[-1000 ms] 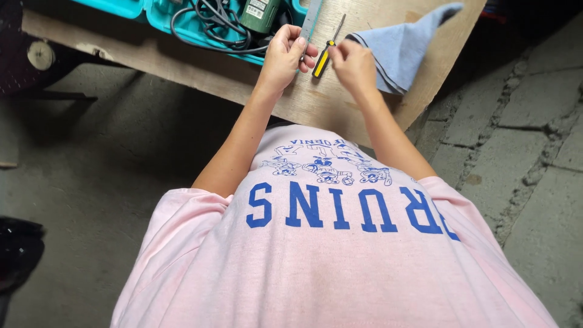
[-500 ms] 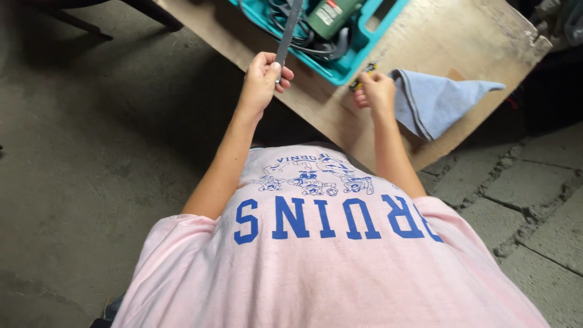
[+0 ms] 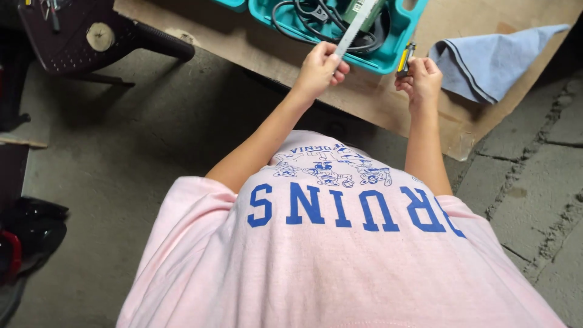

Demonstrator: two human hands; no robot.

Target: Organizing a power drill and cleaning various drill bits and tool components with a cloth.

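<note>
My left hand [image 3: 318, 68] grips one end of a thin grey saw blade [image 3: 355, 27] that slants up over the teal tool case [image 3: 388, 59]. My right hand [image 3: 420, 79] holds a small yellow-and-black screwdriver [image 3: 405, 59] upright, just right of the case's corner. Both hands hover above the edge of a brown wooden board [image 3: 376, 100]. Inside the case lie a green power tool [image 3: 358, 7] and a coiled black cable [image 3: 303, 15]. My pink printed shirt fills the lower half of the view.
A folded blue-grey cloth [image 3: 486, 61] lies on the board to the right of my right hand. A dark stool [image 3: 79, 36] stands at the upper left on the concrete floor. Dark objects [image 3: 24, 231] lie at the left edge.
The two hands have moved apart; the left one has lifted the blade away from the screwdriver. The view has shifted, so the board and case sit higher and further right.
</note>
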